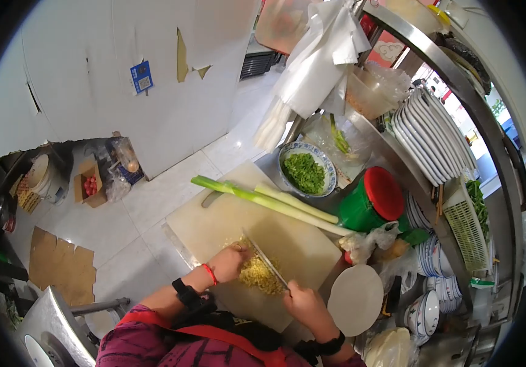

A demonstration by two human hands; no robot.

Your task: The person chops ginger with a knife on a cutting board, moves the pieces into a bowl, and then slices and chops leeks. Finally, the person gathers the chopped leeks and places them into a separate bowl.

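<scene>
My right hand (304,306) is wrapped round the handle of a kitchen knife (265,259), whose blade runs up and left over the cutting board (202,223). Beneath and beside the blade lies a pile of finely chopped yellow bits (258,278). At the left face of the blade's far end, my left hand (229,262) has its fingers curled in; whether they grip anything is hidden. Two long scallion stalks (275,211) lie across the upper board. Behind the board, a patterned bowl (331,166) holds chopped greens (302,173).
A green tub with a red lid (385,194) stands right of the bowl. Further right are a round white disc (354,300), stacked bowls (435,260) and a shelf of stacked plates (428,137). White plastic bags (318,61) hang above. A metal pot (55,324) is at lower left.
</scene>
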